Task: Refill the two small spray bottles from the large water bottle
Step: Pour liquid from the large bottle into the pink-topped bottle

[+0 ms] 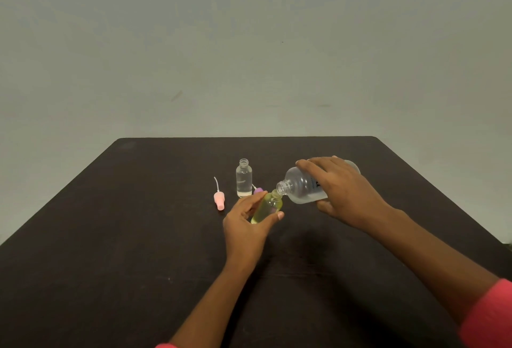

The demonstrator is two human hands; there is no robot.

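My right hand (343,192) grips the large clear water bottle (300,185), tipped on its side with its open mouth pointing left and down. That mouth touches the open neck of a small yellowish spray bottle (268,205), which my left hand (246,225) holds tilted between thumb and fingers. A second small clear spray bottle (244,178) stands upright and uncapped just behind, partly filled with liquid. A pink spray cap (219,200) with its dip tube lies on the table to the left. A purple spray cap (258,190) peeks out between the two small bottles.
Everything sits on a dark table (138,236) whose far edge meets a plain grey wall. Bare dark tabletop stretches to the left, right and front of the bottles. Pink sleeves show at the bottom edge.
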